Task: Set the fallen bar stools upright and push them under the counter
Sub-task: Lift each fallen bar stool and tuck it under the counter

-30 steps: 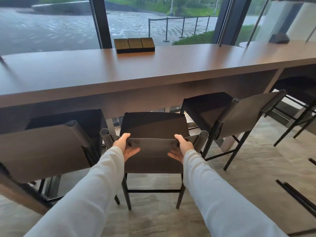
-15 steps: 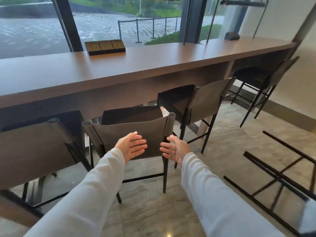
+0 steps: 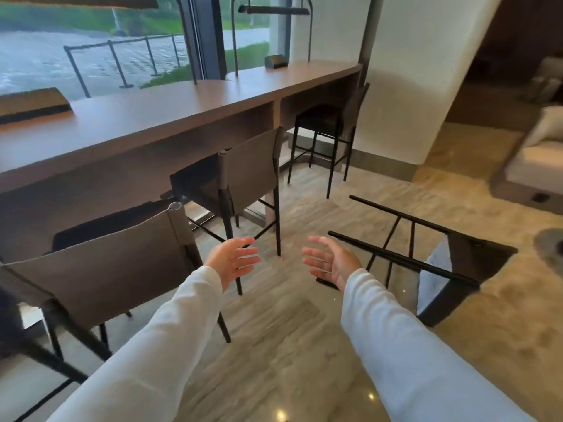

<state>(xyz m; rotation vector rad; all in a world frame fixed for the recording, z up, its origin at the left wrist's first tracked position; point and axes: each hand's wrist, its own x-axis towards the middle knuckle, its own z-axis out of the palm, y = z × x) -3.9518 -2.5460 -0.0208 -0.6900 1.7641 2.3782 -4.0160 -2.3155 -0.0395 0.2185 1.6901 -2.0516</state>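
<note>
A fallen bar stool (image 3: 426,263) lies on its side on the floor at the right, its black legs pointing left toward me. My right hand (image 3: 332,261) hovers open just left of those legs, touching nothing. My left hand (image 3: 233,260) is open too, palm facing right, in the air above the floor. Three upright stools stand at the brown counter (image 3: 182,117): the nearest stool (image 3: 100,269) at the left, a middle stool (image 3: 243,175), and a far stool (image 3: 329,126) by the wall.
A dark wooden block (image 3: 33,105) and a small black box (image 3: 275,61) sit on the counter. Thin lamp posts rise from the counter's back edge. A white pillar (image 3: 411,86) stands past the counter's end. A sofa (image 3: 536,159) and rug lie at the far right.
Both hands let go of the near stool's backrest and spread open. My view swung right, bringing the fallen stool into sight, and my hands moved toward it.
</note>
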